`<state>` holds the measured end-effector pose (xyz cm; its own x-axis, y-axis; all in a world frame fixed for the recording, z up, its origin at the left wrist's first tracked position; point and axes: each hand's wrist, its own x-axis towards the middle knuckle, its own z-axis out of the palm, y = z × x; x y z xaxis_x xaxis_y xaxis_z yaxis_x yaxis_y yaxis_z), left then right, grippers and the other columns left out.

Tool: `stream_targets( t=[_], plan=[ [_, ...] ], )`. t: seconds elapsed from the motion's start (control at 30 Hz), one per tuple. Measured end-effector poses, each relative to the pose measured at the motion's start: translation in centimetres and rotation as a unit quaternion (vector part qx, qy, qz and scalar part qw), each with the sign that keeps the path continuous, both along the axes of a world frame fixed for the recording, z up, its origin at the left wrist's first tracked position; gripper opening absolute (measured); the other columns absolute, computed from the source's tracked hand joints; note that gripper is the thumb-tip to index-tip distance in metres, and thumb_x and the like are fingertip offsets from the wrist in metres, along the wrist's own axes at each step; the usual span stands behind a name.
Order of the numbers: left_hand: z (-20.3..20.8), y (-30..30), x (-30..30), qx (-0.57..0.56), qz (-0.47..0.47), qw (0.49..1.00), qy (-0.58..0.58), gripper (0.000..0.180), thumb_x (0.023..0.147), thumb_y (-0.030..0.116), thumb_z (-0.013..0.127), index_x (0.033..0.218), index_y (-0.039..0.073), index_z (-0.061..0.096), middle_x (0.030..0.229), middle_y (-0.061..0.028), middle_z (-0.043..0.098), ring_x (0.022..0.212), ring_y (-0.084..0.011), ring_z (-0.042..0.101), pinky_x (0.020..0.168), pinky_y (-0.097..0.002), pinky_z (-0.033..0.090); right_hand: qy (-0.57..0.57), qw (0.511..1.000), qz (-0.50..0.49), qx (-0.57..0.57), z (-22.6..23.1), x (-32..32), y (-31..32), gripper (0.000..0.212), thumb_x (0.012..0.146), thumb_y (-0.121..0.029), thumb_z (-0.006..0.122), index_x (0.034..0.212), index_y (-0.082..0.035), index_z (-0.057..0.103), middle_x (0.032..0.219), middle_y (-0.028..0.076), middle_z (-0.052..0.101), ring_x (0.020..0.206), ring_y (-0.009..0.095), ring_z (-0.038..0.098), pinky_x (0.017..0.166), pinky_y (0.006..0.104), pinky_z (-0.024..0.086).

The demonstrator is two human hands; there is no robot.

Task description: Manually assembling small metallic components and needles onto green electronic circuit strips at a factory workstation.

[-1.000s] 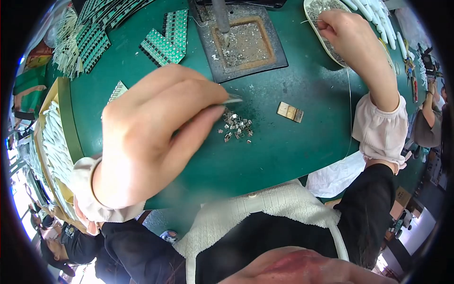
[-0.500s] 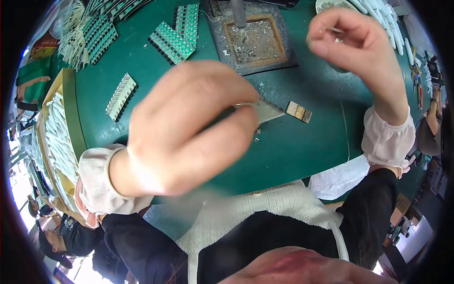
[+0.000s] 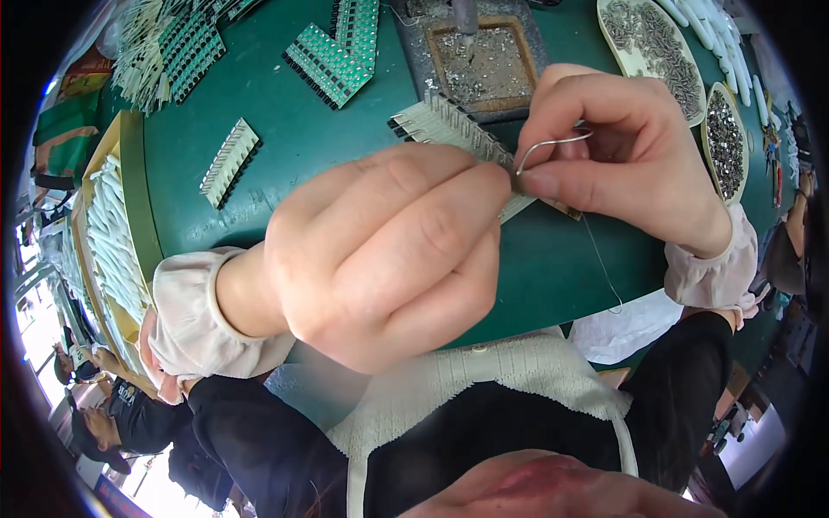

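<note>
My left hand is closed, its fingers curled at the near side of a circuit board strip with rows of metal pins. Its grip point on the strip is largely hidden by the hand itself. Close against it, my right hand pinches a thin silvery wire that bends in an arc toward the left fingertips. From below the right hand a thin strand trails over the table to its near edge. A small wooden block lies mostly covered beneath the hands.
Behind the hands stands a dark metal base with a residue-filled tray. Green boards lie at the back, another pinned strip at left. Dishes of small metal parts are at right. A box of white tubes borders the left.
My right hand has moved left and nearer, meeting my left hand, which has shifted slightly right. More of the pinned strip now shows beyond the left hand. The parts dishes at right are now uncovered.
</note>
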<state>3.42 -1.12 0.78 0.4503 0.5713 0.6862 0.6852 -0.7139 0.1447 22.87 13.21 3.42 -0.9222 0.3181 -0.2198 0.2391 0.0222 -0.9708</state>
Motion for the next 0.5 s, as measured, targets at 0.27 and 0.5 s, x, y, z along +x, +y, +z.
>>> stream_targets(
  t=[0.27,0.5],
  plan=[
    [-0.33,-0.14,0.29,-0.006,0.02,1.0,-0.006,0.029,0.061,-0.011,0.074,0.087,-0.01,0.062,0.099,-0.0252,0.067,0.083,-0.0342,0.07,0.067,-0.0357,0.06,0.002,0.999,-0.03,-0.021,-0.27,0.03,-0.43,0.011,0.083,0.007,0.071,0.091,0.001,0.066,0.089,0.001,0.053,0.075,0.004,0.051,0.063,0.018,0.041],
    [-0.22,-0.38,0.34,-0.025,0.02,0.999,-0.009,0.03,0.06,-0.005,0.072,0.088,-0.011,0.062,0.1,-0.0266,0.068,0.083,-0.0354,0.071,0.068,-0.0369,0.06,0.009,0.999,0.006,0.036,-0.13,0.17,-0.17,0.011,0.083,0.005,0.072,0.089,0.0,0.065,0.088,0.001,0.053,0.072,0.003,0.049,0.061,0.0178,0.039]
  ],
)
